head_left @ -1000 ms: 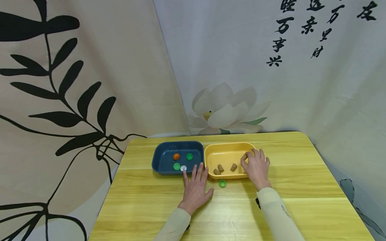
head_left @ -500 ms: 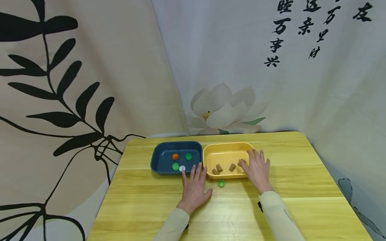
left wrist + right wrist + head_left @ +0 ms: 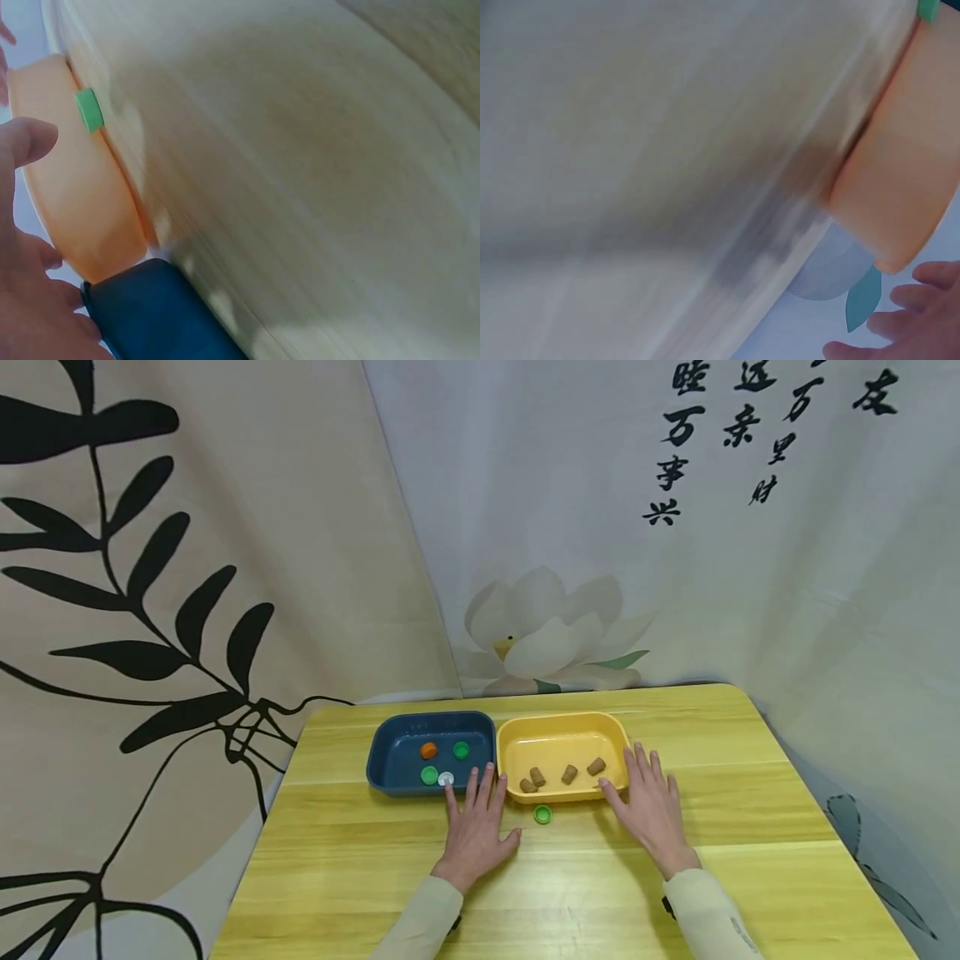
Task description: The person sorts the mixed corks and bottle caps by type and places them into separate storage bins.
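Note:
My left hand [image 3: 476, 831] lies with fingers spread, its fingertips at the front rims of the blue tray [image 3: 378, 758] and the yellow tray [image 3: 551, 735]. In the left wrist view, its fingers reach the corner of the blue tray [image 3: 161, 315]. At the yellow tray's right front corner is my right hand [image 3: 652, 810], fingers extended and holding nothing. Several brown corks, one [image 3: 596, 767] closest to the right hand, lie in the yellow tray. The blue tray holds an orange bottle cap [image 3: 428, 750], two green caps [image 3: 461, 750] and a white cap [image 3: 446, 778].
Another green cap [image 3: 542, 814] lies on the wooden table [image 3: 570, 893] in front of the yellow tray, between the hands. The two trays stand side by side near the table's back edge. Behind them hangs a printed cloth [image 3: 322, 527].
The right hand has let go of a cork, which now lies in the yellow tray, and has drawn back toward the front right. The left hand holds its place; the head view has shifted slightly.

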### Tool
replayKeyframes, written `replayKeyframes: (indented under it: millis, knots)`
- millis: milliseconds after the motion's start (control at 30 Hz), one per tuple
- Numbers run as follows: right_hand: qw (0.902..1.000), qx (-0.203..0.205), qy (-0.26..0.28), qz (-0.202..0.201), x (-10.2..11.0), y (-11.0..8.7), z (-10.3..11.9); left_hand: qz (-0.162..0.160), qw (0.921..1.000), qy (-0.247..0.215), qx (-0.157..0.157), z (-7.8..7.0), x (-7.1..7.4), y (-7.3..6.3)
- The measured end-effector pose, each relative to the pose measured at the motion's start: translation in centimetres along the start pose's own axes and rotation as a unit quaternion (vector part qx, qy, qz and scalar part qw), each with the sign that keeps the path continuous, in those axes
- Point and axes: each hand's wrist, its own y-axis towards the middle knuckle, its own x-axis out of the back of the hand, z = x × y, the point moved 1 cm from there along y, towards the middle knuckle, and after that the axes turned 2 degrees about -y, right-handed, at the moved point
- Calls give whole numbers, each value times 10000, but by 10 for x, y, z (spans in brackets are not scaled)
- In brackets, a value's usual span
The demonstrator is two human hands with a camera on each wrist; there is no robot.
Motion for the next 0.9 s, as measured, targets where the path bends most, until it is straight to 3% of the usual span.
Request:
replayKeyframes:
  millis: [167,333,533,700,900]
  knots:
    - [9999,-55,10,162,-3,-6,-3,-13,10000,-80,-1,-1,2,0]
    - [9997,-103,-20,201,-5,-9,-5,-148,9996,-182,-169,-13,7,-2]
    - [9995,-209,13,242,-5,-11,-6,-407,9952,16,-890,-35,10,-10]
    - [9993,-252,16,265,-6,-11,-7,-593,9865,103,-1520,-51,9,-18]
    - [9994,-256,14,253,-7,-11,-6,-318,9818,269,-1851,-63,4,-21]
